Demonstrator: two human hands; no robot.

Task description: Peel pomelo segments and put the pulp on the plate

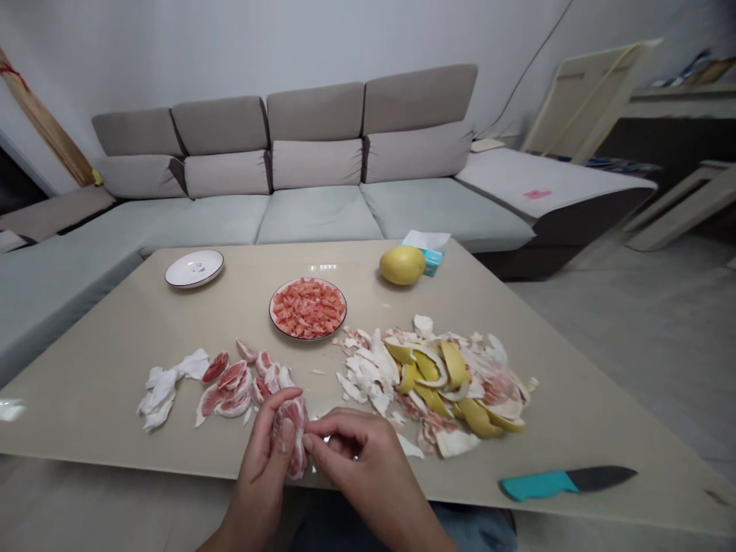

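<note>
Low over the table's near edge, my left hand (261,468) is wrapped around a pink pomelo segment (293,429). The fingertips of my right hand (359,464) pinch at that segment's right side, closed on its skin. Just beyond my hands lie several more pink segments (235,382) in their white membrane. A plate of peeled pink flesh (308,307) stands further back at the middle of the table.
A heap of yellow peel and white pith (442,379) lies to the right. A teal-handled knife (566,481) rests at the near right edge. A whole pomelo (402,265), a tissue pack (431,249) and a white plate (194,268) stand further back. A grey sofa (316,176) is beyond.
</note>
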